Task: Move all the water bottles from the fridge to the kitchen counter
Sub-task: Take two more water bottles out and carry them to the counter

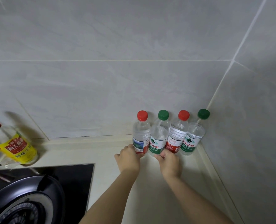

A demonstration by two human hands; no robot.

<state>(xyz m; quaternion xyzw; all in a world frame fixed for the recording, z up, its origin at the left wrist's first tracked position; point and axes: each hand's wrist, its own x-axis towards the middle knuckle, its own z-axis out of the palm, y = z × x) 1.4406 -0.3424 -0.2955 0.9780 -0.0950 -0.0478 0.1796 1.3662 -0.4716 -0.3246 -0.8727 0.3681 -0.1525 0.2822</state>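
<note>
Left hand [129,159] grips the leftmost bottle [141,135] low down; right hand [170,163] curls against the second bottle [159,136], grip unclear.

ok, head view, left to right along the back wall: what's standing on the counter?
yellow-label sauce bottle → first red-cap water bottle → first green-cap water bottle → second red-cap water bottle → second green-cap water bottle, in the corner.
</note>
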